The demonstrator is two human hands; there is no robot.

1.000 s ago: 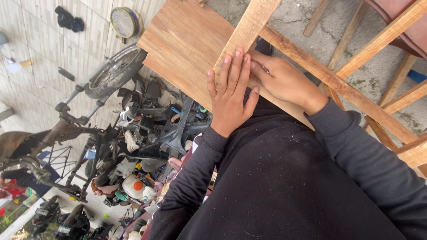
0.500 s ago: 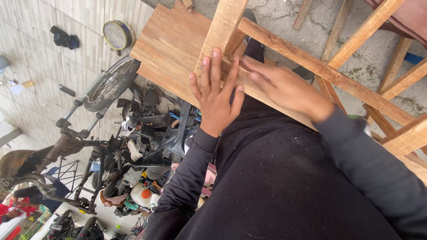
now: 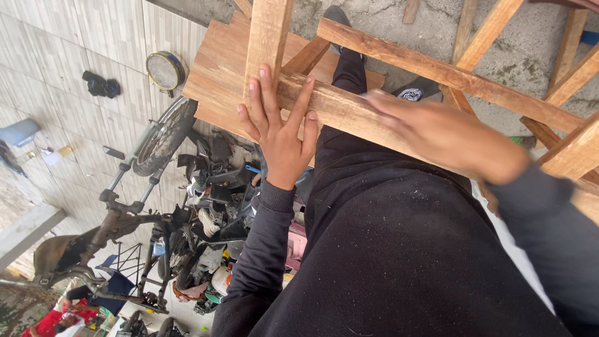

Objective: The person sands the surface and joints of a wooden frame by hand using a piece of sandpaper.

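Note:
A wooden frame of pale brown beams [image 3: 437, 68] stands in front of me, with a flat wooden board [image 3: 218, 75] at its far left. My left hand [image 3: 277, 125] lies flat on the joint where an upright beam [image 3: 268, 37] crosses a long slanted beam [image 3: 349, 115], fingers spread, holding nothing. My right hand [image 3: 443, 134] rests palm down on the same slanted beam further right and is blurred by motion. Both arms wear dark sleeves.
A stripped motorbike [image 3: 156, 206] with loose parts stands on the tiled floor at the left. A round tin [image 3: 164, 70] and a dark cloth [image 3: 100, 84] lie near the board. More frame beams [image 3: 561, 93] cross at the right over bare concrete.
The view has tilted down and closed in on the frame. My right hand has slid to the right along the slanted beam, away from the left hand, which stays on the joint.

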